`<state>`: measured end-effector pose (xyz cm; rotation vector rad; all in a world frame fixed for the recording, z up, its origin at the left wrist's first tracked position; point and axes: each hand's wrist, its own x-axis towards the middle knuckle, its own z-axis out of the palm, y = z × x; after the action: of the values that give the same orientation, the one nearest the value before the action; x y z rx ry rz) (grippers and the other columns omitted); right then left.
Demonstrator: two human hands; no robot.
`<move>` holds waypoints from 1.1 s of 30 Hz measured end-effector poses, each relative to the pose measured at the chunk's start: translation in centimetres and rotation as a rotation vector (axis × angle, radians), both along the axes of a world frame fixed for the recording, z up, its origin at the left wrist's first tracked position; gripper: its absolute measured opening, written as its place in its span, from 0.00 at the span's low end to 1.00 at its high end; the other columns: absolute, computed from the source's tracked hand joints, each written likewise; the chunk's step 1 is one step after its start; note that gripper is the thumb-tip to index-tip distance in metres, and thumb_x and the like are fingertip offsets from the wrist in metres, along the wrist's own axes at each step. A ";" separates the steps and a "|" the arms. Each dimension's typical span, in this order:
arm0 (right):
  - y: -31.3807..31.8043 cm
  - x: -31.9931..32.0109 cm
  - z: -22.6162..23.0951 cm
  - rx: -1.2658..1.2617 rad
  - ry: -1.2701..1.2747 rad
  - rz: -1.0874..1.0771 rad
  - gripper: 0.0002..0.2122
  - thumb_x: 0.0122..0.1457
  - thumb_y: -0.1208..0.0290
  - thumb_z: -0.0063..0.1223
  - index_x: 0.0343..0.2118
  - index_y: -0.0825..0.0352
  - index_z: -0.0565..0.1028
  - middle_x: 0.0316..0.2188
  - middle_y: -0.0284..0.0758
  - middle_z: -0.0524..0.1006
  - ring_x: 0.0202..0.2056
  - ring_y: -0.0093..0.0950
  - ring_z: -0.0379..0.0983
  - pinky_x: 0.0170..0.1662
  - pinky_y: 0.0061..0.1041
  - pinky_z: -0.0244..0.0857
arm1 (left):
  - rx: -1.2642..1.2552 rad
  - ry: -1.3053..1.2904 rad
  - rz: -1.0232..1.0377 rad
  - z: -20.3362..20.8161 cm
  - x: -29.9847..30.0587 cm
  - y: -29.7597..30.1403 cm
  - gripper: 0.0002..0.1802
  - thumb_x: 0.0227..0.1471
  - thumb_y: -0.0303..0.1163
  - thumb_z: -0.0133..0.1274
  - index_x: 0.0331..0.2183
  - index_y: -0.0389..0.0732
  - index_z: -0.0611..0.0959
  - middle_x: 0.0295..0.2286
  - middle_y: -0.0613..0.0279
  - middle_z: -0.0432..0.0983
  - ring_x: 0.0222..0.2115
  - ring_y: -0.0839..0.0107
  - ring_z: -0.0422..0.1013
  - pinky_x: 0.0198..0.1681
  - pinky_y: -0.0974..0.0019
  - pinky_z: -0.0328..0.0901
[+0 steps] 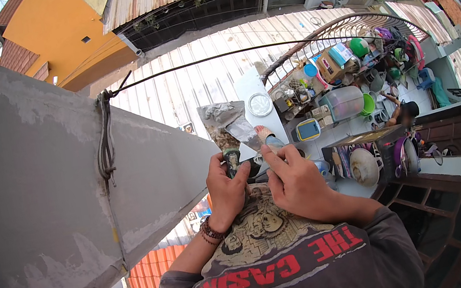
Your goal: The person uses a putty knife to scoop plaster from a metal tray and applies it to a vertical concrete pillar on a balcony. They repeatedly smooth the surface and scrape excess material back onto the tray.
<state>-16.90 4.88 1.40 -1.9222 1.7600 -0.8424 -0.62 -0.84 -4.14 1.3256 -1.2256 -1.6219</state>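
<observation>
My left hand (224, 192) is closed around the dark handle of a broad putty knife (221, 136), its blade pointing away from me. Wet grey paste (221, 110) lies on the far end of that blade, and brownish crust coats its lower part. In my right hand (303, 185) is a second putty knife (245, 133), smeared with grey. Its blade slants across to the first one and appears to touch or overlap it. My right fingers hide its handle. A beaded bracelet (210, 230) circles my left wrist.
A grey plastered wall (58, 187) rises close on my left, with a knotted cord (104, 145) hanging on it. A thin cable (194, 63) stretches across ahead. To the right, below, a railed balcony (343, 21) holds tubs, pots and boxes. A round white lid (260, 104) lies nearby.
</observation>
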 end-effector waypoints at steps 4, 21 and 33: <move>0.0 -0.2 0.8 -0.007 0.000 0.002 0.23 0.52 0.80 0.55 0.53 0.74 0.71 0.34 0.45 0.70 0.26 0.40 0.73 0.27 0.35 0.68 | 0.050 0.034 -0.005 0.5 0.0 0.0 0.20 0.53 0.25 0.58 0.44 0.30 0.67 0.27 0.57 0.76 0.13 0.77 0.68 0.14 0.73 0.62; -0.6 0.1 1.7 -0.016 -0.001 0.018 0.22 0.52 0.79 0.54 0.52 0.74 0.71 0.33 0.46 0.70 0.26 0.41 0.73 0.27 0.35 0.68 | 0.080 0.069 -0.006 0.8 0.2 -0.2 0.20 0.53 0.26 0.58 0.44 0.31 0.67 0.27 0.56 0.75 0.12 0.75 0.68 0.13 0.72 0.63; -2.1 -1.3 2.2 0.012 -0.047 -0.036 0.19 0.52 0.79 0.55 0.50 0.74 0.74 0.27 0.44 0.72 0.25 0.40 0.72 0.27 0.35 0.66 | -0.032 -0.045 0.014 -0.7 0.5 -0.1 0.20 0.53 0.26 0.58 0.44 0.30 0.68 0.27 0.57 0.76 0.15 0.77 0.69 0.15 0.73 0.63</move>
<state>-18.23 2.77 3.55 -1.8527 1.7732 -0.8800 -0.09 -0.99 -4.87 1.3542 -1.2614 -1.5637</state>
